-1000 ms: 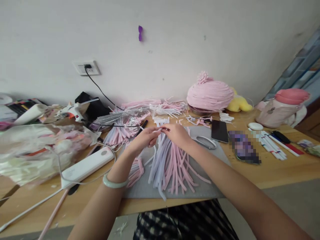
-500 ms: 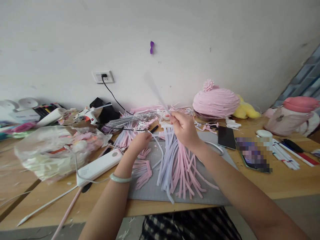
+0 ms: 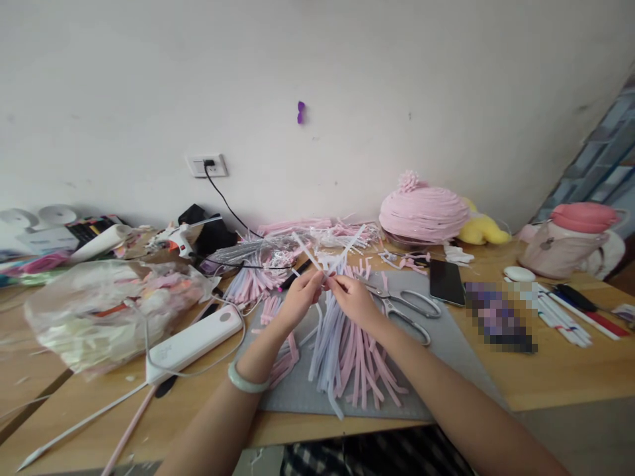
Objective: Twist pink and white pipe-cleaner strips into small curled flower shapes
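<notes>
a cluttered wooden desk (image 3: pixel 570 370) against a plain white wall, with a grey cutting mat (image 3: pixel 446 344) at its near edge. a fan of pink and white foam strips (image 3: pixel 347 344) lies on the mat, scissors (image 3: pixel 404 307) just beside it. the left hand (image 3: pixel 299 299) and right hand (image 3: pixel 351 299) meet above the strips, fingers pinched on two thin white strips (image 3: pixel 317 256) that cross upward. an item beside the dark phone (image 3: pixel 446 281) is blurred out; no writing is readable.
</notes>
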